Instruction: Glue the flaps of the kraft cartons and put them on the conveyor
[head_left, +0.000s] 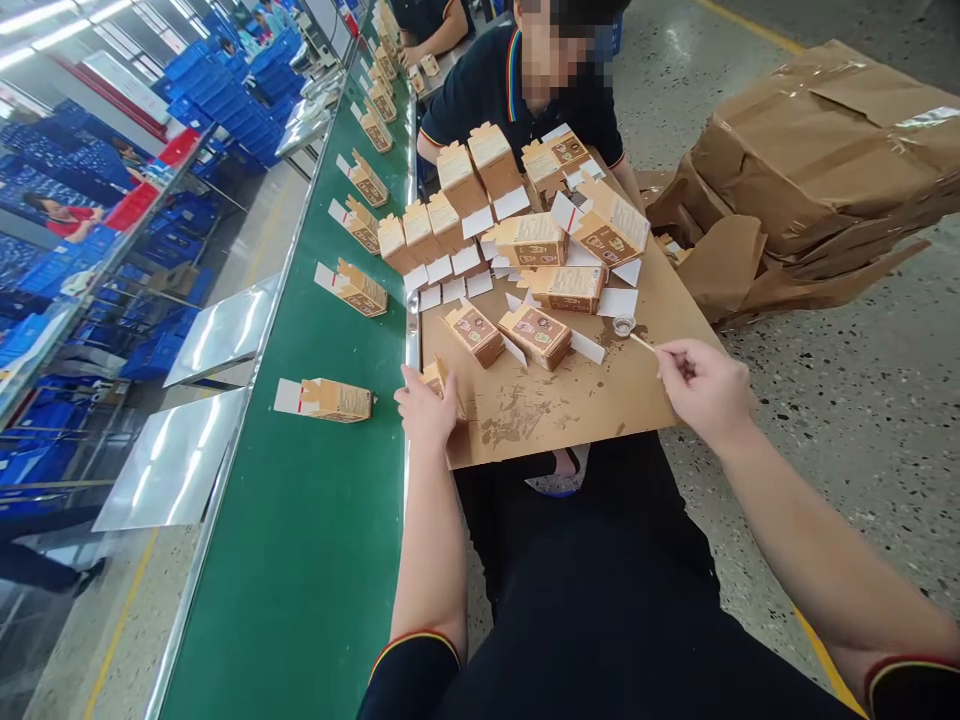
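From the near side, two bare hands were seen in use over one flat brown board (637, 400). The left hand (426, 408) was closed around one small box (435, 376) at the board's left edge, beside the metal rail (412, 345); the fingers hid much of it. The right hand (705, 390) pinched one thin stick (643, 343), its far end at one small, round, clear dish (624, 325).

Units on the board: two upright boxes (491, 160) at the back; three in a row (427, 225) before them, white flaps extended; two lying boxes (536, 335) nearest the hands; three stacked boxes (566, 288) behind the dish. Others at the far right overlapped and could not be counted. All were of thin, printed brown card, rectangular, with notched flaps. Dark, wet-looking smears marked the board's matte surface.

The smooth green belt (300, 560) carried four spaced boxes (337, 400) nearest, and more beyond. One co-worker (480, 95) sat opposite. One large bundle (832, 170) of creased brown paper lay on the speckled floor (840, 390).
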